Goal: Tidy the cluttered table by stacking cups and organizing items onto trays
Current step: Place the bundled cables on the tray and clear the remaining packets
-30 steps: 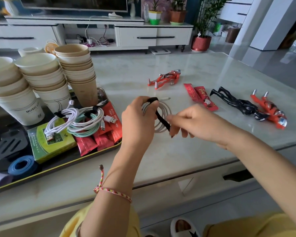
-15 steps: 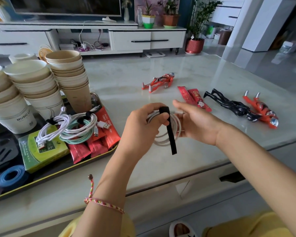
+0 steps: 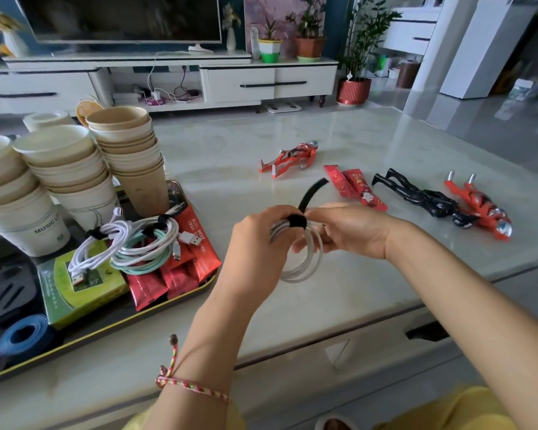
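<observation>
Holding a coiled white cable (image 3: pixel 305 268) just above the worktop (image 3: pixel 230 144), front centre: left hand (image 3: pixel 255 243) grips the coil where a black strap (image 3: pixel 312 190) wraps it, and right hand (image 3: pixel 351 231) pinches the same spot with curled fingers (image 3: pixel 326 211), the strap's free end sticking up. Left of the hands, the tray (image 3: pixel 180 294) carries stacked paper cups (image 3: pixel 128 156), two bundled cables (image 3: pixel 137 240), tray sachets (image 3: pixel 174 274), a green box (image 3: pixel 75 293) and a blue roll (image 3: pixel 25 336). Loose on the worktop beyond the hands: two red sachets (image 3: pixel 354 187), a red figure (image 3: pixel 289 158), and a black figure (image 3: pixel 416 195) beside an orange-red figure (image 3: pixel 479 206), all lying flat.
</observation>
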{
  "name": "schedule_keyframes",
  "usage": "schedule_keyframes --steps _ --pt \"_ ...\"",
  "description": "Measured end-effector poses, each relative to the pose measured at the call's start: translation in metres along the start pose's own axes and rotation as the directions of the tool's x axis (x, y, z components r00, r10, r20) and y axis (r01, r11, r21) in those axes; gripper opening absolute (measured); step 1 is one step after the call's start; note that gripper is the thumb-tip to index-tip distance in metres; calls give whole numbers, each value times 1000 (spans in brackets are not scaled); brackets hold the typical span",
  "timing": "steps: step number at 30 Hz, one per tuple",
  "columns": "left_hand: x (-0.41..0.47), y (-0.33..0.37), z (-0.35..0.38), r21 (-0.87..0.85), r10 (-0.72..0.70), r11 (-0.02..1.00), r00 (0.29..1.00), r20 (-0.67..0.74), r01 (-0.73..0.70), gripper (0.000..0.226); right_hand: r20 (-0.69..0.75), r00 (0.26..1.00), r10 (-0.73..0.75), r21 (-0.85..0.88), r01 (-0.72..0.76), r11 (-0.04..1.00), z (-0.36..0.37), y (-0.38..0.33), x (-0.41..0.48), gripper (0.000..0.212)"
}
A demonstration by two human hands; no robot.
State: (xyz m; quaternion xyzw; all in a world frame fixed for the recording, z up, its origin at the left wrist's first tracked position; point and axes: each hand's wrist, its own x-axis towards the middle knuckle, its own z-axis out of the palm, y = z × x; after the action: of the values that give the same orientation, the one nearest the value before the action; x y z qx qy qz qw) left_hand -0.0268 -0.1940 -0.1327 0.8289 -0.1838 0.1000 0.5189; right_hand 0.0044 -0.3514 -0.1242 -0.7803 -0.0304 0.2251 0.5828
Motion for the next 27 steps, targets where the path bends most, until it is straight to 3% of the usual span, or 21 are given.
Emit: schedule_keyframes --steps 4,7,11,16,20,23,27 --pt "0 1 0 -19 -5 1000 1000 -11 5 20 -29 997 -68 194 72 978 5 -2 5 58" --pt "0 0 1 8 -29 1000 999 -41 30 20 59 988 -145 393 110 913 -2 -7 4 43" --pt "1 -1 -2 23 -78 997 994 -79 80 20 159 963 -217 387 141 911 -8 -4 0 40" --pt "1 -1 -1 11 -146 989 986 -76 147 17 -148 945 -293 82 307 948 9 0 -2 20" --pt "1 -3 -1 -96 -265 962 960 -95 256 17 -460 735 -498 -144 492 859 25 -1 -7 9" --pt "0 -4 0 -107 -345 936 933 -103 334 19 -540 619 -570 -243 534 810 35 -3 -14 14" --pt "0 -2 3 -169 -393 912 914 -101 374 19 -475 564 -676 -463 493 737 47 2 -22 7"
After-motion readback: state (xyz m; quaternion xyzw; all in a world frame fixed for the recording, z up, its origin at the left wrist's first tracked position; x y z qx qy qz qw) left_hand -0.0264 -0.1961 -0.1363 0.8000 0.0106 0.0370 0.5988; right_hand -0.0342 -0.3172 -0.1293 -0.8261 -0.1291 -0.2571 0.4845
